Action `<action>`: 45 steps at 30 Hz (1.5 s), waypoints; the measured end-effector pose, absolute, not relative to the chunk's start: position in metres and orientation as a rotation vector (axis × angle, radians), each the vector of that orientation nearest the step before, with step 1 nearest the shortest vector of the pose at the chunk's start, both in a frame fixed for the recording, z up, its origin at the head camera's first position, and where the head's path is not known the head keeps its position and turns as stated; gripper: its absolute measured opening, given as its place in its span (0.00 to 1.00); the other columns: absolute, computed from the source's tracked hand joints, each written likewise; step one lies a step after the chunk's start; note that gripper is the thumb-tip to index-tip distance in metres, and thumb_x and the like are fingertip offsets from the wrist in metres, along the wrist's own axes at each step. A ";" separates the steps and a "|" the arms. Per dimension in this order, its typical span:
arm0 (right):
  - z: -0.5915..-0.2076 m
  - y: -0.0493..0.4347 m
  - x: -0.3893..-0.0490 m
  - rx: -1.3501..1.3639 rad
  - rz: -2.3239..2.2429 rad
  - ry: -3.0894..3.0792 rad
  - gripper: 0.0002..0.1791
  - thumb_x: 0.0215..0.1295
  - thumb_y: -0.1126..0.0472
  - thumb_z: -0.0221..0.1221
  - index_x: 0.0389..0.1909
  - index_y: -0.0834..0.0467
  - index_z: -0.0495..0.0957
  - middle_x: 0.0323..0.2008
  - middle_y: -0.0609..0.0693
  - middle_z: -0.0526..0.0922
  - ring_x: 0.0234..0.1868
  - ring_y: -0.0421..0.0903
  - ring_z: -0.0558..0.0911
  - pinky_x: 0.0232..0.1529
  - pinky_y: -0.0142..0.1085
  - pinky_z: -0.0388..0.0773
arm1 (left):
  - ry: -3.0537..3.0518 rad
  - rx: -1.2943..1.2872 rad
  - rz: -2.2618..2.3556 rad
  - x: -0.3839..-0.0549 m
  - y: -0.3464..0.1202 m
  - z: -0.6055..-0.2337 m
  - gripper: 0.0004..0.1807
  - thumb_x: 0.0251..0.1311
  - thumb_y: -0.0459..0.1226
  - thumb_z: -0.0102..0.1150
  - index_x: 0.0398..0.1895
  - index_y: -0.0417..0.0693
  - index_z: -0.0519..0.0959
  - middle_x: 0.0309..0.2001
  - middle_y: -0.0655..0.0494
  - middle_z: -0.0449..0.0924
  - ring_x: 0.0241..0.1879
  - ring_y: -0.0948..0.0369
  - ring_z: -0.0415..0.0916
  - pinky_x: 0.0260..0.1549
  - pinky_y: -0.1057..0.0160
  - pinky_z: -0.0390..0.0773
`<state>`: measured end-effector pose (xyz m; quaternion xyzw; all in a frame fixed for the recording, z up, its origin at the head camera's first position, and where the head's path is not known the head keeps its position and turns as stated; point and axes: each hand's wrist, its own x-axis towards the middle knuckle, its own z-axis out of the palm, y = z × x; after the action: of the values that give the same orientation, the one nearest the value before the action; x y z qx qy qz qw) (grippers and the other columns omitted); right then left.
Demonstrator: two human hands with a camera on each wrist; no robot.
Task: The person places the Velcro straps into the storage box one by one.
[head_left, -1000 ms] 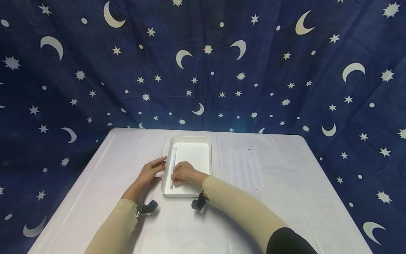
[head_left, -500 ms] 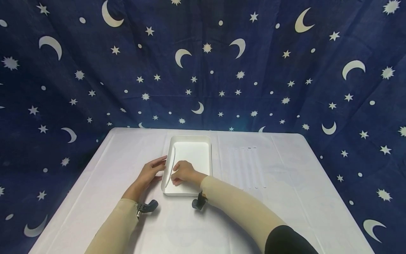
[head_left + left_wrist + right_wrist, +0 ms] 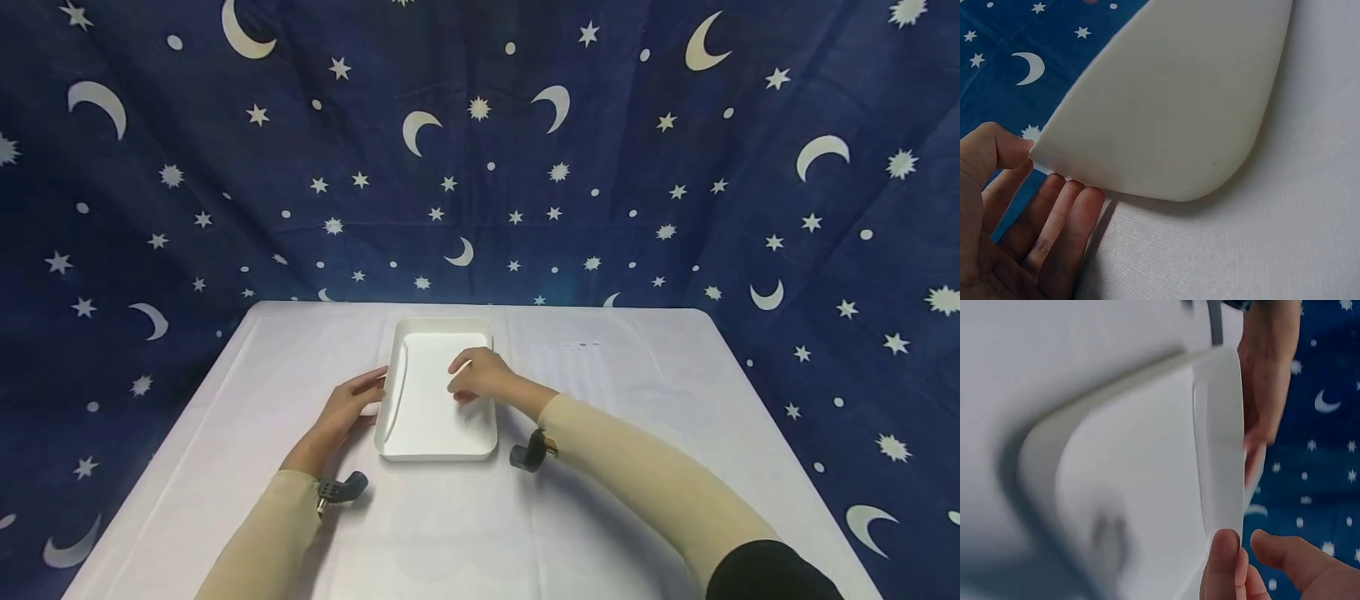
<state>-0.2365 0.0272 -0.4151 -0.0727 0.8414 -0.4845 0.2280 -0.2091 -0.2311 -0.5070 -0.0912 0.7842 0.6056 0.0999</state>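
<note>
A shallow white tray [image 3: 438,446] lies on the table. Inside it, a thin white strip [image 3: 402,392] runs along the left wall, also seen in the right wrist view as a narrow strip [image 3: 1200,450]. My left hand [image 3: 347,408] rests against the outside of the tray's left side. In the left wrist view, the fingers [image 3: 1082,215] touch the tray's outer wall [image 3: 1172,112] near the rim. Above the tray's right half hovers my right hand [image 3: 483,375], thumb and fingertips apart, with nothing visible between them.
Several pale, nearly see-through strips [image 3: 585,367] lie on the white tablecloth [image 3: 450,533] right of the tray, partly hidden by my right arm. A dark blue curtain [image 3: 360,250] with moons and stars stands behind the table.
My right hand has let go of the strip and moved up and right over the tray. The strip has shifted from the tray floor against the left wall. My left hand stays put.
</note>
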 end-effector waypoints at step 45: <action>-0.459 0.266 -0.217 0.410 -1.305 2.424 0.21 0.58 0.68 0.66 0.50 0.74 0.75 0.34 0.57 0.84 0.25 0.38 0.83 0.31 0.33 0.87 | 2.343 -0.264 1.750 -0.206 -0.229 -0.507 0.34 0.64 0.42 0.56 0.74 0.52 0.62 0.72 0.42 0.63 0.67 0.42 0.66 0.51 0.56 0.84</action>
<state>-0.2171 0.2665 -0.4589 0.1448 0.8569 -0.4614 0.1784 -0.2056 -0.2294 -0.5070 -0.0896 0.7937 0.5928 0.1027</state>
